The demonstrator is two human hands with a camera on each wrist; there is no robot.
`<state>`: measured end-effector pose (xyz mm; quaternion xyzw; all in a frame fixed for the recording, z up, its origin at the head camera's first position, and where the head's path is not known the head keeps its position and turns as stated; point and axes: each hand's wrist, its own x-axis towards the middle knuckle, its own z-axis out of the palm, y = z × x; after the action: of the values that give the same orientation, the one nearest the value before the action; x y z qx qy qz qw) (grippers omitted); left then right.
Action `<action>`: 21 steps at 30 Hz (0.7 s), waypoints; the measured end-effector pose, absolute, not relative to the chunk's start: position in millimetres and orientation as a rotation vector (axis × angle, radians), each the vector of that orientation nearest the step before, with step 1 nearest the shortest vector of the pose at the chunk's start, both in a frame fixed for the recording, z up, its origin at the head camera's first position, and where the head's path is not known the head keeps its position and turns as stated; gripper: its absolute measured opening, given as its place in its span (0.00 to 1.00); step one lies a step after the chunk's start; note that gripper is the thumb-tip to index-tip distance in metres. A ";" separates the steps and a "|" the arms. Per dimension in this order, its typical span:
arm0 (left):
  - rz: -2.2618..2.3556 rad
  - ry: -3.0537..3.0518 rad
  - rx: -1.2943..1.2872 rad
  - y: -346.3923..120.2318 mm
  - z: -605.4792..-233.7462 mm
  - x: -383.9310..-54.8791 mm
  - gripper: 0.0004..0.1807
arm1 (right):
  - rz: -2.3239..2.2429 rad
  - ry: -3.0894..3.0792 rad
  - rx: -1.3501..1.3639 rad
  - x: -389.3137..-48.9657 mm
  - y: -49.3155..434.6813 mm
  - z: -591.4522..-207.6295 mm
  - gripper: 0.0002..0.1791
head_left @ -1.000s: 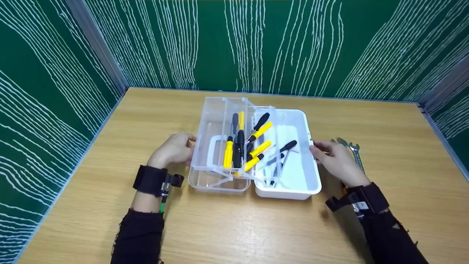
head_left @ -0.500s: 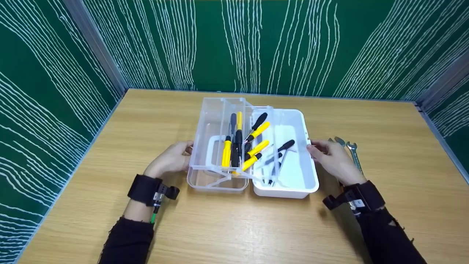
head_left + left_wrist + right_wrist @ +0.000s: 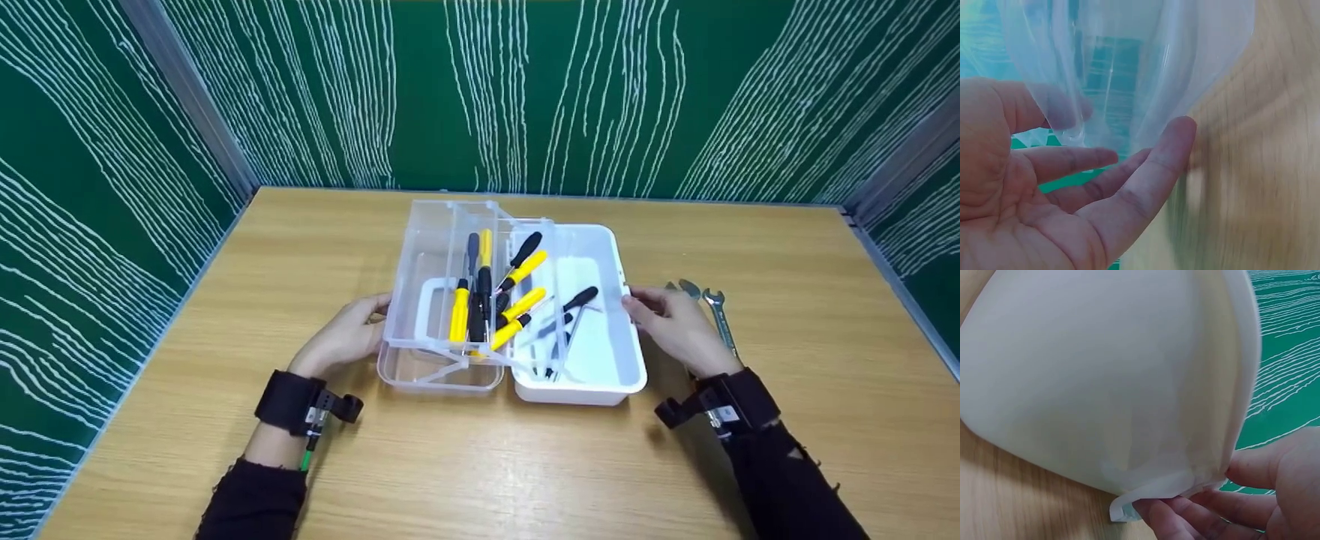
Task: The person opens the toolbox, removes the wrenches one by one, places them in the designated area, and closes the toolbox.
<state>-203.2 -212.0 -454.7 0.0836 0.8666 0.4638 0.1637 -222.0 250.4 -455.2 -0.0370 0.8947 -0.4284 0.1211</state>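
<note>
A toolbox stands unfolded on the table, with a white base and clear trays and lid spread to the left. Several yellow and black screwdrivers lie in the trays; more dark-handled tools lie in or over the base. My left hand is at the lid's left side. The left wrist view shows its thumb through the plastic and loosely extended fingers beside the edge. My right hand pinches the base's right rim, thumb above and fingers under the white latch.
Metal wrenches lie on the table just right of my right hand, partly hidden by it. The wooden table is bounded by green panels with white lines at the back and sides.
My left hand has slid a little toward me and left along the lid, its fingers loosening. My right hand keeps its pinch on the rim. The whole view has shifted slightly.
</note>
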 end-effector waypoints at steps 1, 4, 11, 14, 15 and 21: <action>1.351 2.439 0.222 -212.6 -453.2 -203.1 0.34 | -1.251 2.613 -0.108 -221.9 250.6 -455.0 0.39; 1.453 2.323 0.176 -213.9 -448.1 -202.5 0.34 | -1.253 2.610 -0.110 -221.6 251.1 -454.8 0.39; 1.553 2.263 0.140 -212.4 -436.9 -199.8 0.33 | -1.252 2.633 -0.130 -220.7 252.5 -456.0 0.38; 1.573 2.293 0.128 -209.8 -431.2 -198.2 0.33 | -1.270 2.639 -0.157 -220.7 253.5 -456.2 0.38; 1.582 2.303 0.128 -208.7 -429.1 -197.6 0.33 | -1.276 2.640 -0.168 -220.8 253.8 -456.3 0.38; 1.605 2.368 0.104 -200.8 -415.0 -191.5 0.33 | -1.289 2.626 -0.180 -222.1 254.9 -456.7 0.39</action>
<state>-191.5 -200.8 -415.0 0.0360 0.8192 0.5552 0.1391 -222.1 254.9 -456.7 -0.0612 0.8911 -0.4373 0.1051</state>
